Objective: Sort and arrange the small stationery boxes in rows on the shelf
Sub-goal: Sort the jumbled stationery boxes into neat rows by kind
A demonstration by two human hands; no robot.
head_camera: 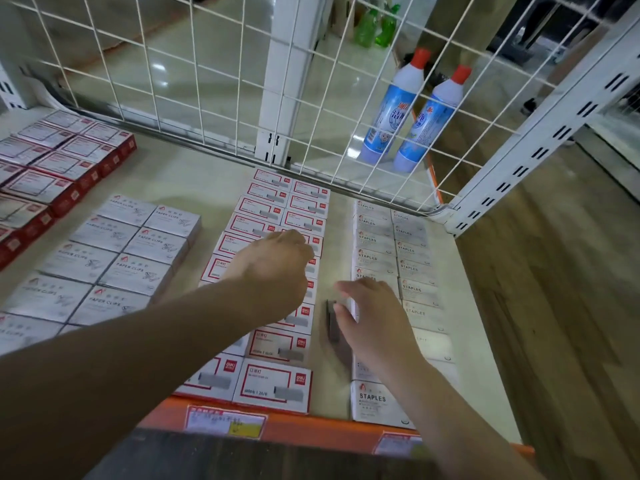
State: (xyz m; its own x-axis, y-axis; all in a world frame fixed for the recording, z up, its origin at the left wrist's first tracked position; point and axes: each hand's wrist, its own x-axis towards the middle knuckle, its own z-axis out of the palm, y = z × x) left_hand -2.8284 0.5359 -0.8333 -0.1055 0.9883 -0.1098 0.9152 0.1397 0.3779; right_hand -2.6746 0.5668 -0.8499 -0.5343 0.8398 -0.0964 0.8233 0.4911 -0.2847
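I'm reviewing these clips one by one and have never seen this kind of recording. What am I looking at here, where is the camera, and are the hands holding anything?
There is no machine here: a person wears one wide-angle camera on the head, looking down at both bare arms over a shop shelf. On it lie rows of small boxes: grey paper clip boxes, red-and-white staple boxes, and grey boxes marked STAPLES. The left hand rests over the red-and-white rows; whether it grips one is hidden. The right hand lies by the STAPLES column, beside a small dark object I cannot identify. Behind the wire grid stand two blue bottles.
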